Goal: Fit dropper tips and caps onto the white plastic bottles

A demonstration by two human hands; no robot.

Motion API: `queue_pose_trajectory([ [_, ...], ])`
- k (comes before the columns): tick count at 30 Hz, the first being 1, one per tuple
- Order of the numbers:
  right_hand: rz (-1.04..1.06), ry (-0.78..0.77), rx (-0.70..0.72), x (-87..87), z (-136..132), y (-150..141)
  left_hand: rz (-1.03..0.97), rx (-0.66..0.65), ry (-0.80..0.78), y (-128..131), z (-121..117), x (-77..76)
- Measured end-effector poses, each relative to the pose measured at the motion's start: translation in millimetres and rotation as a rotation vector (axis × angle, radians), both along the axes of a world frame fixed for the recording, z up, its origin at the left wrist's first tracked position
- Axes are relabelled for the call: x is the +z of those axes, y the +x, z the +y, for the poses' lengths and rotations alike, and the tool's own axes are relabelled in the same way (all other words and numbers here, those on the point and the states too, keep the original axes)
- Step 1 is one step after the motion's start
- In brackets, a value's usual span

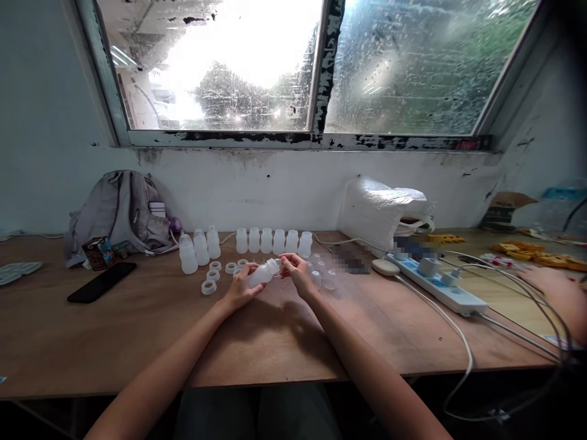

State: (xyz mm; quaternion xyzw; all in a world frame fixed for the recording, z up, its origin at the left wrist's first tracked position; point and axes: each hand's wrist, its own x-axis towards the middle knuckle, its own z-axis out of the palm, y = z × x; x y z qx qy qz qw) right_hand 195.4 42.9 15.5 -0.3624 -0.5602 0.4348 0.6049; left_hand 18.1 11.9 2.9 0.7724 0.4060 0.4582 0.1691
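My left hand [242, 287] is wrapped round a frosted white baby bottle [259, 276], tilted with its top toward the right. At that top, my right hand [296, 273] pinches the clear nipple [278, 263], which its fingers partly cover. Left of the hands lie several white collar rings [209, 287]. Beyond them stand three assembled baby bottles [188, 255] with tops on. A row of several open bottles [266, 241] stands behind my hands. Clear dome caps [329, 280] sit just right of my right hand.
A grey backpack [121, 211], a small carton [98, 253] and a black phone [101, 283] are at the left. To the right are a white plastic bag [380, 211] and a power strip [440, 287] with trailing cables. Another person's hand [548, 284] is at far right, near yellow parts [527, 252].
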Motion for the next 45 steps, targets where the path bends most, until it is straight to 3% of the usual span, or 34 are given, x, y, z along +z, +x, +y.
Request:
queue_pose_trajectory([
  [12,-0.012,-0.046,0.003,-3.9,2,0,0.020,-0.029,-0.041,-5,0,5.1],
  [24,-0.198,0.012,-0.033,-8.7,3,0,0.026,-0.102,-0.058,-8,-5,8.7],
  [31,-0.160,-0.050,-0.023,-10.1,2,-1,0.052,-0.105,-0.079,-8,-8,11.9],
  [37,0.035,-0.125,0.092,-5.2,1,-4,-0.055,-0.088,-0.146,-7,2,6.4],
  [42,0.090,-0.192,0.343,2.0,-8,-9,-0.160,-0.083,-0.242,-8,12,1.8],
  [45,0.048,-0.275,0.308,-3.5,-10,-13,-0.088,-0.010,-0.208,-7,8,2.9],
])
